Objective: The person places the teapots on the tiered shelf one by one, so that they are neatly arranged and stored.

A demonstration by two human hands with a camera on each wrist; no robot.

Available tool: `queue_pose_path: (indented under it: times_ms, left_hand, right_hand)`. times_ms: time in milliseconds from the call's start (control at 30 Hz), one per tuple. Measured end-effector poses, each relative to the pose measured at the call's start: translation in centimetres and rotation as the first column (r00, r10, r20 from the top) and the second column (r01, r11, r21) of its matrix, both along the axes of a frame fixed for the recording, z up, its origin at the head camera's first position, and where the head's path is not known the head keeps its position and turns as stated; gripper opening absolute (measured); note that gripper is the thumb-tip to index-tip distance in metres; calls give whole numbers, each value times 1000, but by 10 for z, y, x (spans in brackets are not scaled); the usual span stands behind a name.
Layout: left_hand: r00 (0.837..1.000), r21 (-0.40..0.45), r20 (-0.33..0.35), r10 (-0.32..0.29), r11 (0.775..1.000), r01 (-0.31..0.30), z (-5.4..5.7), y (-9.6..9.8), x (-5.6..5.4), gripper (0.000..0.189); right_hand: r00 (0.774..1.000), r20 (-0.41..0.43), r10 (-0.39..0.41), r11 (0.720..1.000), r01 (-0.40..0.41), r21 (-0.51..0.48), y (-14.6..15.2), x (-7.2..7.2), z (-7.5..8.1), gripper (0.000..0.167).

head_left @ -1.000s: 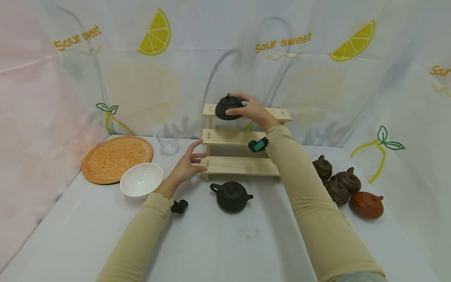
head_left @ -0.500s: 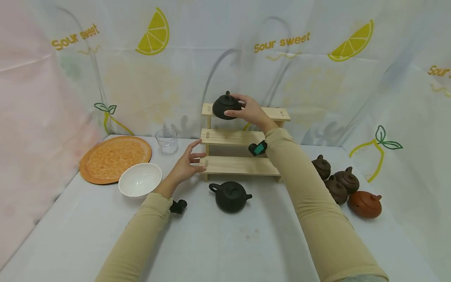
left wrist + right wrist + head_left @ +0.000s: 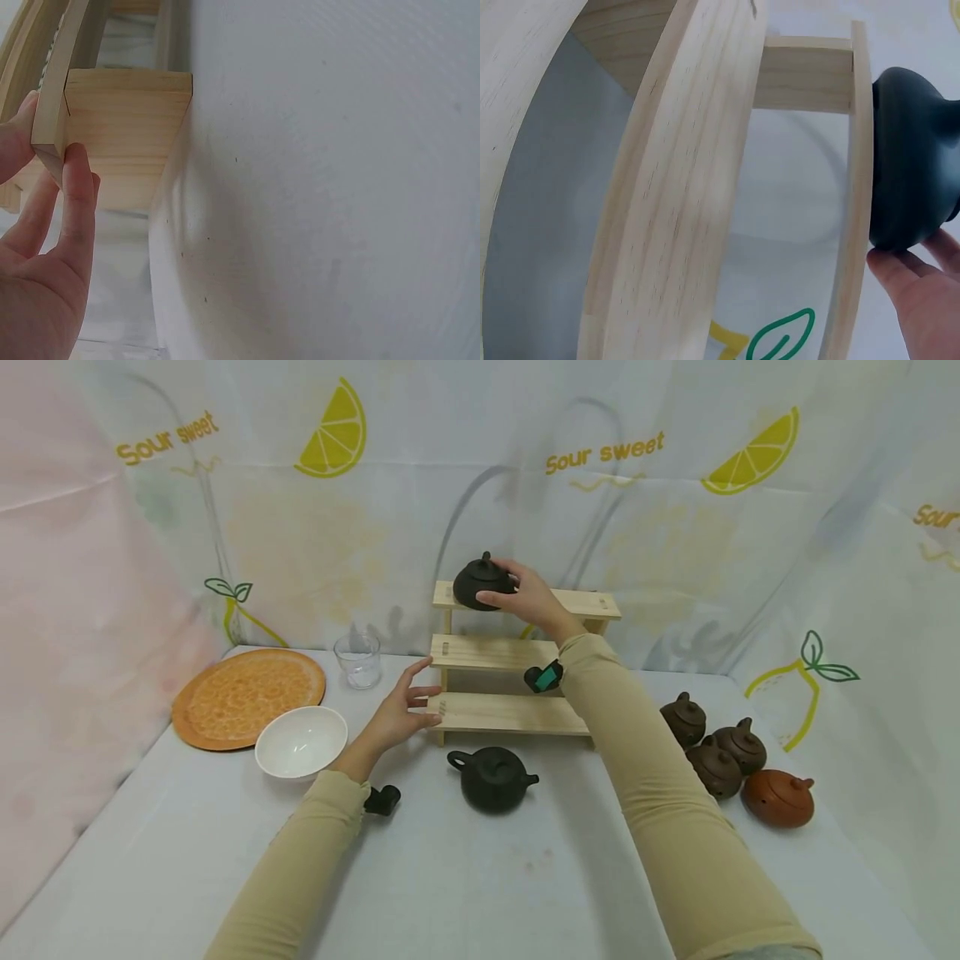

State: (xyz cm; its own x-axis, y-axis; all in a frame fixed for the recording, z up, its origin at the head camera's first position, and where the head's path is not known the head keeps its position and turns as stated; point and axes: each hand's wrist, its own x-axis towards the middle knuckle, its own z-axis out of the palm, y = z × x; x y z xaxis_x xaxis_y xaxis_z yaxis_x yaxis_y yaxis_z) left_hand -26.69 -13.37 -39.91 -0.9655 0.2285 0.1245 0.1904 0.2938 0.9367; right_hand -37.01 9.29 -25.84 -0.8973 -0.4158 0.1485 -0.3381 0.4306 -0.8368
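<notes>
Black teapot (image 3: 475,587) sits at the left end of the top board (image 3: 581,602) of the wooden stand (image 3: 491,652), its base against the wood in the right wrist view. I judge the step in hand to be seating it: I'd want the base flat and steady before loosening any fingers, with the lid (image 3: 483,568) undisturbed. My right hand (image 3: 534,600), reaching above the stand's front, grips the teapot's right side. My left hand (image 3: 397,718) pinches the lowest board (image 3: 513,712) at its left end.
</notes>
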Motion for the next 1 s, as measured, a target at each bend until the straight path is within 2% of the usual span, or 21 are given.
queue_pose_path:
  times_ms: [200, 233, 433, 500, 867, 1000]
  left_hand:
    - [1000, -4, -17, -13, 1000, 13, 0, 1, -1, 90]
    - [1000, -2, -16, -18, 1000, 18, 4, 2, 2, 89]
    - [1000, 10, -6, -26, 1000, 26, 5, 1, 3, 90]
    - [1000, 8, -13, -17, 1000, 17, 1, -1, 0, 90]
    - [1000, -2, -2, -5, 1000, 5, -2, -1, -3, 91]
    - [1000, -1, 3, -12, 1000, 12, -1, 0, -2, 91]
  right_hand:
    - [999, -43, -10, 1000, 9, -5, 5, 3, -5, 71]
    - [998, -57, -4, 1000, 3, -10, 7, 4, -6, 71]
    - [998, -57, 35, 996, -39, -75, 15, 20, -8, 76]
    - [998, -60, 38, 995, -43, -88, 17, 22, -12, 76]
    - [980, -169, 107, 990, -120, -71, 26, 66, -27, 72]
    - [974, -178, 143, 983, -161, -92, 29, 84, -36, 73]
